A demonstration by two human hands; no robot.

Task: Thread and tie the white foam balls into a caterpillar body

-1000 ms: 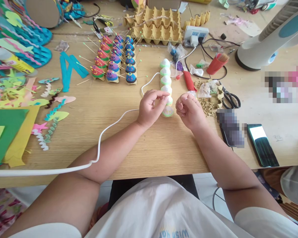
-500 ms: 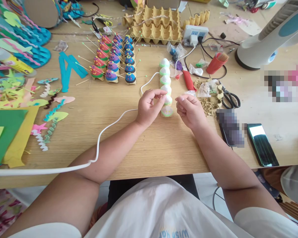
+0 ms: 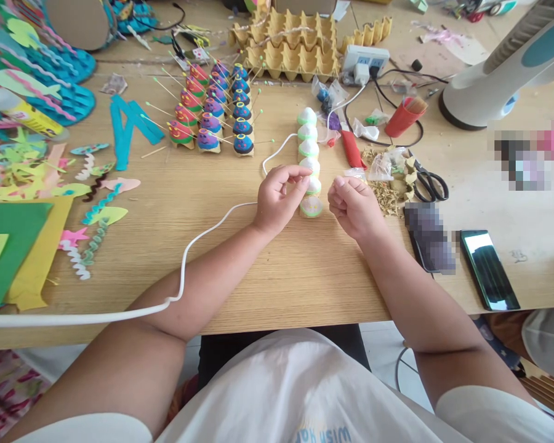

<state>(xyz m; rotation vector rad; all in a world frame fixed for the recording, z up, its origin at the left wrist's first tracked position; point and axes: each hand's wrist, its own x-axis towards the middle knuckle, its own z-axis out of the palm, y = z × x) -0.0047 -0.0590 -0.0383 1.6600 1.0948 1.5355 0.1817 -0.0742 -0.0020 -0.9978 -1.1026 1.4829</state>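
Note:
A row of white egg-carton cups with green rims runs away from me down the middle of the wooden table. My left hand rests beside the nearest cups, thumb and forefinger pinched together by one of them; what the pinch holds is too small to make out. My right hand hovers just right of the row, fingers curled in a loose fist, with its contents hidden. A white cable passes under my left forearm.
Painted cups stuck with pins stand at the back left, egg cartons behind them. Foam cut-outs crowd the left side. Scissors, a red cup, a phone, a power strip and a fan base lie right.
Both hands stayed almost in place; the left pinch shifted slightly toward the cups and the right hand curled a little tighter.

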